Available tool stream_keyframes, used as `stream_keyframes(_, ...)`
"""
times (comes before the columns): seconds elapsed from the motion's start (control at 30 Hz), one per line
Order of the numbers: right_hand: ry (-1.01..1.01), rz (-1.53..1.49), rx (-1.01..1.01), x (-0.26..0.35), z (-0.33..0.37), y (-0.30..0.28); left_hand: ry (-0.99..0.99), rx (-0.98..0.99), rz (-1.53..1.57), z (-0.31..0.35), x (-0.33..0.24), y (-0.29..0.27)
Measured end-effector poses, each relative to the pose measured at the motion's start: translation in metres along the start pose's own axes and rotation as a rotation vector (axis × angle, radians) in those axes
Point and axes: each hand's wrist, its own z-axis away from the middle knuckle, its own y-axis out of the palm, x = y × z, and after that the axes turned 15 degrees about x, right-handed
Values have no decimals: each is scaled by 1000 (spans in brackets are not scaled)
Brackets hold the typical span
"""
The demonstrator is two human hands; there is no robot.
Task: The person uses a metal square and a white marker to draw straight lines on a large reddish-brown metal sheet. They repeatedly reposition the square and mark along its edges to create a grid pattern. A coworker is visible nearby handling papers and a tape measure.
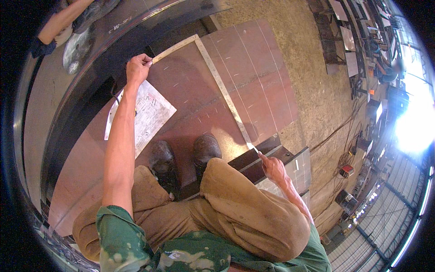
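A metal framing square (220, 86) lies on a large reddish-brown steel plate (253, 59). Its corner points away from me. My left hand (138, 69) pinches the end of the short leg, thumb and fingers closed on it. Near the end of the long leg, my right hand (273, 167) grips a thin white marking stick (256, 149), whose tip is at the square's edge. Several thin white lines run across the plate, right of the square. A printed drawing sheet (156, 113) lies under my left forearm, partly hidden by it.
My two dark boots (207, 147) rest on the plate. Dark steel sections (260, 156) lie beside my right hand. A long steel beam (108, 50) curves past on the left. Another person's arm (63, 20) shows at top left; a person (389, 70) is far right, near cables.
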Motion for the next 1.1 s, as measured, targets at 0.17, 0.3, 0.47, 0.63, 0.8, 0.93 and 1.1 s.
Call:
stream_keyframes(0.17,115,46,159,-19,8,27,19,-2,34,-5,12,4)
stream_keyframes(0.3,225,74,211,1,22,6,35,-8,-1,-6,8,7)
stream_keyframes(0.47,261,-7,37,6,11,-17,40,45,9,-6,14,-3)
stream_keyframes(0.63,181,-166,-100,38,6,-52,86,150,-5,-10,17,-15)
stream_keyframes(0.8,140,-312,-118,37,11,-38,105,197,-4,-5,41,-24)
stream_keyframes(0.93,144,-302,-106,34,16,-26,109,261,67,-5,41,-27)
stream_keyframes(1.1,184,-362,-81,40,18,-33,85,267,50,-2,39,-31)
